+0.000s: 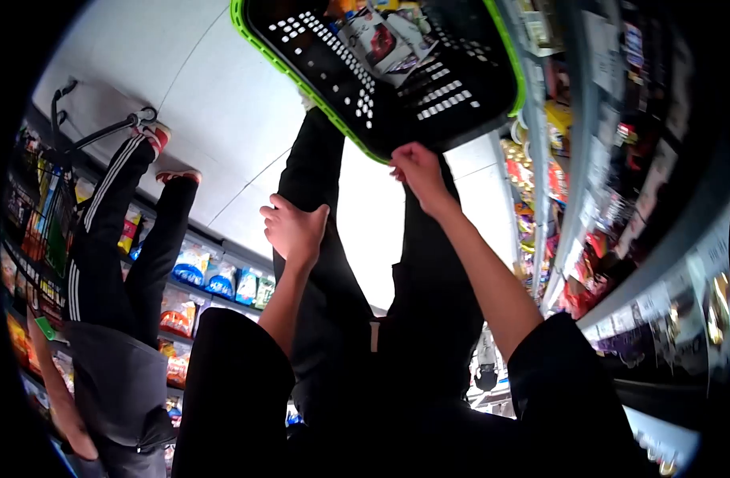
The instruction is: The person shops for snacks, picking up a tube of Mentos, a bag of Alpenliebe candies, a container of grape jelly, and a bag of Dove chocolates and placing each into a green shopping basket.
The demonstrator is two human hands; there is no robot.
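Note:
A black basket with a bright green rim (301, 88) is at the top centre, with several packets (381, 44) inside it. My right hand (419, 177) is at the basket's near edge, its fingers curled together by the green rim; whether they grip the rim is hard to make out. Lower and to the left, my left hand (295, 229) is held in front of my dark trousers, holding nothing, with its thumb and fingers apart.
Shelves of bright packets (564, 175) run along the right. On the left, a person in dark striped trousers (102, 199) stands beside a wire cart (46, 231). Behind that person are shelves of snack bags (191, 267). The floor (198, 103) is pale tile.

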